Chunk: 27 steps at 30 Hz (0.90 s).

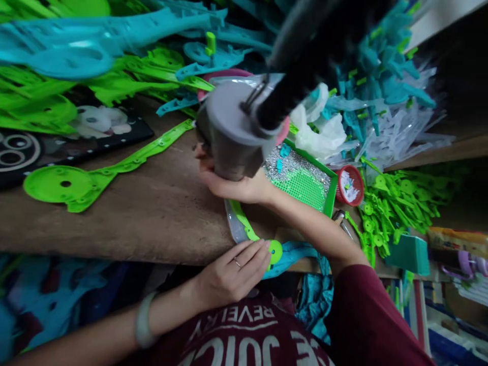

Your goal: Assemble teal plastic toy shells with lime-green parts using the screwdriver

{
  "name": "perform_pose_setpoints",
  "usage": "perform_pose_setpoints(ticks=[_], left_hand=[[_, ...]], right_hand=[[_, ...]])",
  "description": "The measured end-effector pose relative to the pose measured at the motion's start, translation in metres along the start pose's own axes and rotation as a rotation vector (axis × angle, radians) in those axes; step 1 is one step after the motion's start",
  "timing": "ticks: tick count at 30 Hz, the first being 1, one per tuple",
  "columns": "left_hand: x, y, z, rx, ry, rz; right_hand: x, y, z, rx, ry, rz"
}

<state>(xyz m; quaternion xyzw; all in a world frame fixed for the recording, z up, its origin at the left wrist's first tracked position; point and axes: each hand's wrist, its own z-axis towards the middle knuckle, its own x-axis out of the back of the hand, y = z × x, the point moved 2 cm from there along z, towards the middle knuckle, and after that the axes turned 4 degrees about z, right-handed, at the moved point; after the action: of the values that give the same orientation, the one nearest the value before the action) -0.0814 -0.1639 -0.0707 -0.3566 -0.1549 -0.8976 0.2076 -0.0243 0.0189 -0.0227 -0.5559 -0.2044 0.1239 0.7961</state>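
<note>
Left hand (232, 274): fingers together over the green part (278, 248) at the bench's (160, 229) near edge; thumb hidden, so whether it pinches cannot be told
Right hand (240, 188): clamped round the gray tool (232, 127)
Steadiness: likely best with the green part pressed flat; gray tool kept straight
Green part: smooth plastic; round disc, slim strip
Bench: brown, scuffed, matte

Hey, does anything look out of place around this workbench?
Perhaps the two teal pieces in the green tray: they lie among small silvery bits and match them in neither colour nor size.
</note>
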Motion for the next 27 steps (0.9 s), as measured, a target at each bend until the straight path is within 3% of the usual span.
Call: perform_pose_setpoints(ticks=[3, 6, 8, 11, 15, 19, 23, 27], left_hand=[[0.007, 0.002, 0.0, 0.024, -0.059, 0.003], [0.015, 0.008, 0.008, 0.143, -0.172, 0.007], [0.014, 0.018, 0.023, 0.2, -0.229, 0.006], [-0.005, 0.043, 0.057, 0.111, -0.272, 0.008], [-0.046, 0.076, 0.095, 0.064, -0.313, 0.023], [-0.07, 0.087, 0.101, 0.125, -0.41, 0.011], [-0.078, 0.088, 0.095, 0.1, -0.509, 0.015], [-0.064, 0.088, 0.095, 0.079, -0.389, -0.018]], right_hand=[[0.031, -0.026, -0.006, 0.055, 0.064, 0.069], [0.087, -0.043, -0.026, 0.237, 0.394, 0.086], [0.122, -0.038, -0.043, 0.293, 0.63, 0.073], [0.149, -0.01, -0.06, 0.191, 0.761, 0.06], [0.151, 0.019, -0.066, 0.138, 0.765, 0.073], [0.147, 0.026, -0.067, 0.067, 0.708, 0.019], [0.147, 0.033, -0.067, 0.017, 0.681, -0.043], [0.148, 0.024, -0.063, 0.026, 0.701, -0.068]])
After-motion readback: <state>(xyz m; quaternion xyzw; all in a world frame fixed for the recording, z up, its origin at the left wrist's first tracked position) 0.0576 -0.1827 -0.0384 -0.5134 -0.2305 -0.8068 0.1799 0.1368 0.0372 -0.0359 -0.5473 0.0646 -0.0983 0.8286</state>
